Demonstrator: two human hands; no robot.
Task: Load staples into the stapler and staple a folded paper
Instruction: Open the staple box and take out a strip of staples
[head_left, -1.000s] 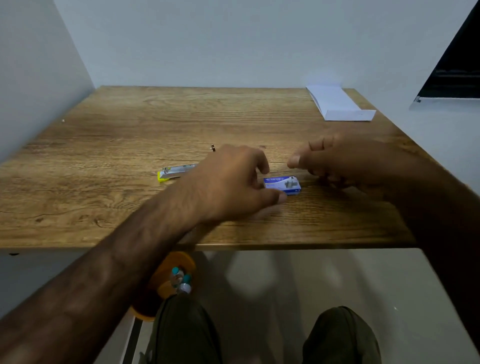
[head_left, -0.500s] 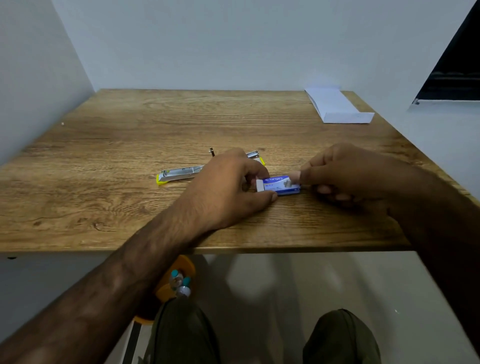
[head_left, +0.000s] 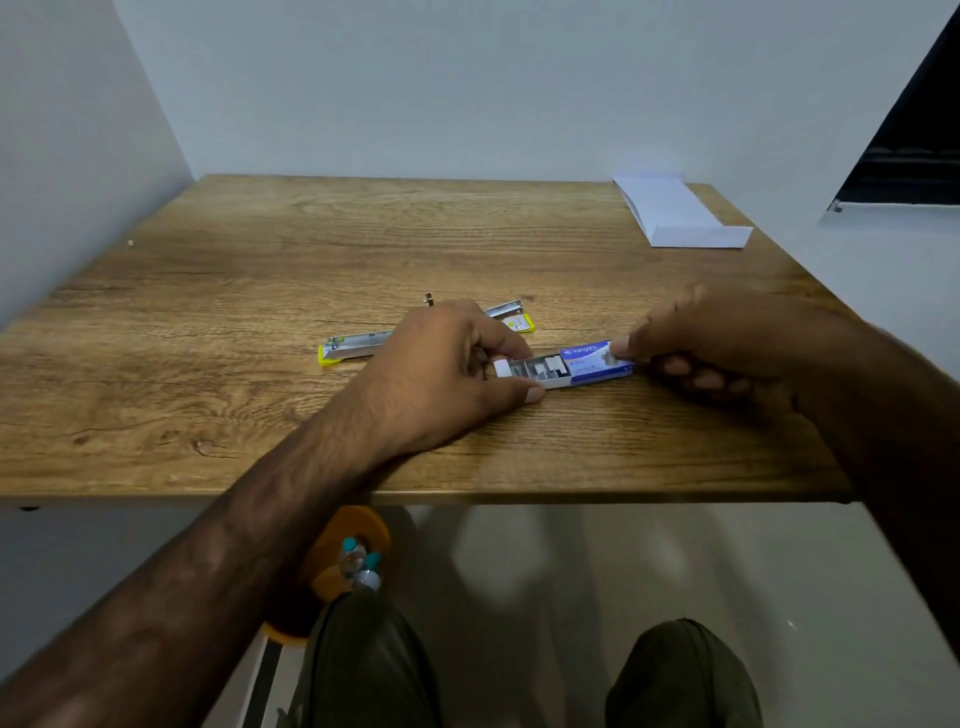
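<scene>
Left hand (head_left: 441, 374) gripped the tray (head_left: 530, 373); right hand (head_left: 727, 343) pinched the sleeve (head_left: 597, 358). Stapler (head_left: 358, 349) lay open just behind the left hand. Best practice: slide level, avoiding spilling staples (head_left: 548, 368).

blue sleeve (head_left: 597, 362) pinched in the right fingers (head_left: 623, 344); white tray (head_left: 530, 375) with grey staples (head_left: 551, 367) at the left fingers (head_left: 532, 395); yellow-and-silver stapler (head_left: 358, 349) behind them; white folded paper (head_left: 675, 213); wood-grain brown table (head_left: 208, 312).
</scene>
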